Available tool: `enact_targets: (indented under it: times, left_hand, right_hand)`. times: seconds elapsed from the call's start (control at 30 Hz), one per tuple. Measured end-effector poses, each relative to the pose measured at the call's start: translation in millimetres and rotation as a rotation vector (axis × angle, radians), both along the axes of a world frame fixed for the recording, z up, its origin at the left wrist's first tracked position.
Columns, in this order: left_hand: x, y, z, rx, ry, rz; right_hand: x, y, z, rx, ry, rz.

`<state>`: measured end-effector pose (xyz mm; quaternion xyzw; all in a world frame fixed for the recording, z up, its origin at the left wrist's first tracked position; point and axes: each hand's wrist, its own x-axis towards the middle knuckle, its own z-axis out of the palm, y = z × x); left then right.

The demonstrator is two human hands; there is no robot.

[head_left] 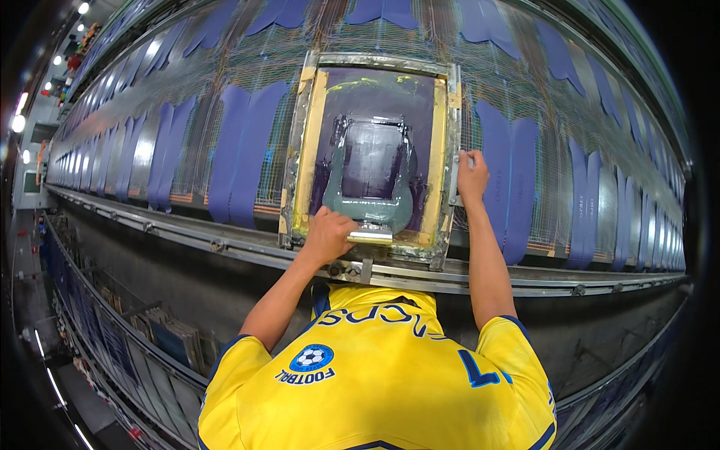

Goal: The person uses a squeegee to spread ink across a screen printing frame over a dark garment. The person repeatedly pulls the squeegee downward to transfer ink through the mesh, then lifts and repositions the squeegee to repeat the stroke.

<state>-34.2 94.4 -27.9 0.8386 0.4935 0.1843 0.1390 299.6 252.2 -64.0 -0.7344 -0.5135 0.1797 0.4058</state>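
A rectangular screen-printing frame [454, 97] lies before me, with yellowish tape strips inside its long sides. My left hand [328, 234] is closed around a squeegee [371, 237] at the near end of the screen. Wet, glossy greenish-grey ink [390, 216] spreads just beyond the squeegee and up both sides of a dark printed area [371, 154]. At the frame's right side, my right hand [472, 178] has its fingers curled at the outer edge, by a metal bracket; the fingertips are partly hidden.
Purple-blue fabric pieces [232, 150] lie in rows along the long table, left and right of the frame. A metal rail [187, 225] runs along the table's near edge. Racks with flat panels [169, 334] stand low at the left. More fabric pieces [382, 11] lie beyond the frame.
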Motion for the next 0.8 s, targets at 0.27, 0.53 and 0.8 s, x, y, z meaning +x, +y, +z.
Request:
enact_targets:
  times: [0.27, 0.53, 0.8]
  left_hand:
    - [-3.9, 100.2, -6.0, 0.016, 0.011, -0.026]
    - [5.6, 195.6, 13.4, 0.058, 0.000, -0.021]
    - [13.2, 46.5, 7.0, -0.007, -0.074, -0.007]
  right_hand:
    - [-1.2, -11.9, 14.2, -0.071, -0.406, 0.153]
    - [-100.3, 41.7, 86.3, 0.024, -0.393, 0.945]
    - [-101.0, -96.5, 59.4, -0.034, -0.392, 1.013]
